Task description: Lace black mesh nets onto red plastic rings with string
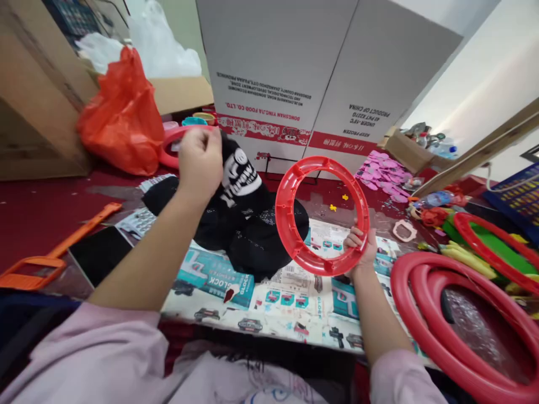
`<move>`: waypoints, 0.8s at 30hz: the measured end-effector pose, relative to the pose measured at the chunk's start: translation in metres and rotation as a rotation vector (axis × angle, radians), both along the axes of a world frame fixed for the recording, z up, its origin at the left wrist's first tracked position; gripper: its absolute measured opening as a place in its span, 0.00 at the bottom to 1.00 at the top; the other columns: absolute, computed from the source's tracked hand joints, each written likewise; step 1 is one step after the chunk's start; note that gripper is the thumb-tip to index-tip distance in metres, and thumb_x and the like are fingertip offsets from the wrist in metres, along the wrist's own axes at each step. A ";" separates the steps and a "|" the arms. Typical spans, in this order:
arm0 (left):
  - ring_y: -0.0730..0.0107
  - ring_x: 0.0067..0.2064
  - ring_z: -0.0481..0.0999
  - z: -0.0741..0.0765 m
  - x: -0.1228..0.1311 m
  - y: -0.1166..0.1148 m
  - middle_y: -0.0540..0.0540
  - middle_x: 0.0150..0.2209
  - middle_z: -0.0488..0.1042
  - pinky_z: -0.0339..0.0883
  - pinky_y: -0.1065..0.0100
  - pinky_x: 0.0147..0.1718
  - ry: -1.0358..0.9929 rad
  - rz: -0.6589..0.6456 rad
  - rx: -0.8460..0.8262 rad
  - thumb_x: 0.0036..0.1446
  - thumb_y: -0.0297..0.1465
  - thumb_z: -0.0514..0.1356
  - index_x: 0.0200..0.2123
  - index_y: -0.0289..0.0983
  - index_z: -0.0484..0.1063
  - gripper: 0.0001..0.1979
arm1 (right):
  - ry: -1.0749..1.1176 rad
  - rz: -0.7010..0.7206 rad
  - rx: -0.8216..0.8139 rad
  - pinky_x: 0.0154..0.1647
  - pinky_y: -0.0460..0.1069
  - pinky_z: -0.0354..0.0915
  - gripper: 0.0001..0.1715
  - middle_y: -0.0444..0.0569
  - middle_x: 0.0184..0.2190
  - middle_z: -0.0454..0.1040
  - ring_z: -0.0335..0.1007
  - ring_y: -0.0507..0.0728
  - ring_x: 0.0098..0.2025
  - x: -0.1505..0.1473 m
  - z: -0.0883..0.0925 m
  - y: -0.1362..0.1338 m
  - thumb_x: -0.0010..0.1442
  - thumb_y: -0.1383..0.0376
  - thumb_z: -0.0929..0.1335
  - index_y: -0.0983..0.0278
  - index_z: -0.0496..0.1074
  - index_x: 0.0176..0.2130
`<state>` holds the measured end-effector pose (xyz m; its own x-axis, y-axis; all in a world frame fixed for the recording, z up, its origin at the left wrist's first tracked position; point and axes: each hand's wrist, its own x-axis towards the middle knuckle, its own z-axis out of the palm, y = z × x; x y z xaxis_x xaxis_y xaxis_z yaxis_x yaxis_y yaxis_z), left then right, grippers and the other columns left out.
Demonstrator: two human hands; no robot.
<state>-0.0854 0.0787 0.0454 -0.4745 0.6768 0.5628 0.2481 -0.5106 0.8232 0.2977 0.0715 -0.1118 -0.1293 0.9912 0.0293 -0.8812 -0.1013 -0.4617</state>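
From here, my left hand pinches black printed fabric. My right hand grips a red ring.

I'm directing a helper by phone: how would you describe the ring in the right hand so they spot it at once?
Find the big white box at the back. In front of it, the right hand holds up a red ring. Unlike the thick, smooth hoops at the lower right, it is held in the air and has small ribs across its band.
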 end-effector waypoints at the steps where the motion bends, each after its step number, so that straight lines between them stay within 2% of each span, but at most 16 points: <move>1: 0.74 0.35 0.67 0.013 0.000 0.004 0.53 0.27 0.64 0.62 0.68 0.45 -0.016 -0.016 -0.006 0.62 0.30 0.57 0.29 0.33 0.64 0.10 | -0.004 -0.004 -0.005 0.17 0.38 0.63 0.16 0.35 0.21 0.64 0.57 0.43 0.16 0.001 0.000 0.001 0.65 0.52 0.61 0.60 0.67 0.45; 3: 0.70 0.38 0.71 0.036 0.001 0.010 0.51 0.26 0.65 0.63 0.60 0.49 -0.084 -0.125 -0.094 0.62 0.27 0.56 0.30 0.32 0.64 0.08 | -0.021 -0.001 -0.017 0.17 0.37 0.63 0.18 0.35 0.21 0.63 0.57 0.43 0.16 0.003 0.001 0.003 0.66 0.52 0.59 0.60 0.67 0.44; 6: 0.63 0.41 0.75 0.058 0.001 0.005 0.46 0.28 0.70 0.66 0.50 0.50 -0.171 -0.259 -0.209 0.65 0.26 0.51 0.32 0.32 0.65 0.08 | -0.081 0.019 -0.042 0.17 0.37 0.63 0.21 0.36 0.20 0.64 0.58 0.43 0.16 0.004 0.003 0.006 0.68 0.51 0.56 0.61 0.67 0.45; 8: 0.60 0.45 0.75 0.067 0.000 -0.007 0.42 0.34 0.74 0.64 0.48 0.54 -0.252 -0.345 -0.248 0.65 0.26 0.48 0.35 0.31 0.67 0.10 | -0.149 0.042 -0.066 0.16 0.39 0.64 0.23 0.37 0.21 0.65 0.59 0.44 0.16 0.002 0.005 0.006 0.68 0.50 0.55 0.63 0.68 0.45; 10: 0.59 0.52 0.72 0.072 0.000 -0.023 0.42 0.39 0.74 0.61 0.50 0.59 -0.338 -0.431 -0.206 0.65 0.28 0.48 0.37 0.31 0.69 0.12 | -0.236 0.071 -0.097 0.16 0.40 0.65 0.24 0.38 0.21 0.67 0.61 0.45 0.16 -0.003 0.007 0.005 0.67 0.50 0.56 0.64 0.68 0.44; 13: 0.51 0.61 0.64 0.077 0.002 -0.044 0.45 0.47 0.72 0.57 0.45 0.59 -0.226 -0.533 -0.106 0.66 0.28 0.46 0.44 0.30 0.71 0.15 | -0.397 0.132 -0.157 0.14 0.42 0.64 0.25 0.41 0.21 0.69 0.62 0.47 0.15 -0.011 0.012 0.003 0.66 0.49 0.58 0.66 0.69 0.43; 16: 0.41 0.63 0.55 0.076 0.009 -0.056 0.48 0.55 0.65 0.50 0.36 0.53 -0.103 -0.562 -0.049 0.66 0.24 0.34 0.54 0.28 0.66 0.25 | -0.594 0.194 -0.212 0.13 0.43 0.64 0.27 0.44 0.22 0.71 0.62 0.48 0.15 -0.016 0.018 -0.001 0.64 0.47 0.59 0.67 0.70 0.41; 18: 0.39 0.63 0.54 0.071 0.014 -0.059 0.49 0.57 0.63 0.49 0.34 0.51 -0.144 -0.510 -0.020 0.65 0.23 0.29 0.58 0.29 0.63 0.30 | -0.747 0.209 -0.236 0.14 0.45 0.66 0.27 0.46 0.22 0.72 0.64 0.50 0.16 -0.017 0.022 -0.004 0.62 0.47 0.61 0.67 0.71 0.39; 21: 0.42 0.62 0.59 0.054 0.021 -0.058 0.47 0.51 0.70 0.55 0.36 0.53 -0.256 -0.495 -0.043 0.67 0.27 0.32 0.55 0.28 0.66 0.27 | -1.017 0.170 -0.246 0.20 0.48 0.68 0.26 0.47 0.20 0.72 0.68 0.53 0.20 -0.013 0.027 -0.009 0.59 0.46 0.64 0.66 0.73 0.35; 24: 0.47 0.60 0.66 0.024 0.024 -0.050 0.42 0.44 0.76 0.60 0.40 0.56 -0.394 -0.645 -0.091 0.66 0.30 0.41 0.47 0.26 0.71 0.22 | -1.305 0.064 -0.224 0.25 0.47 0.66 0.25 0.46 0.20 0.73 0.68 0.53 0.24 -0.008 0.033 -0.014 0.57 0.46 0.66 0.65 0.74 0.30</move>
<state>-0.0619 0.0288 0.0691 -0.1237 0.9238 0.3624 -0.3972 -0.3807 0.8350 0.2893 0.0572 -0.0792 0.0157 0.9494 -0.3138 0.2024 -0.3103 -0.9288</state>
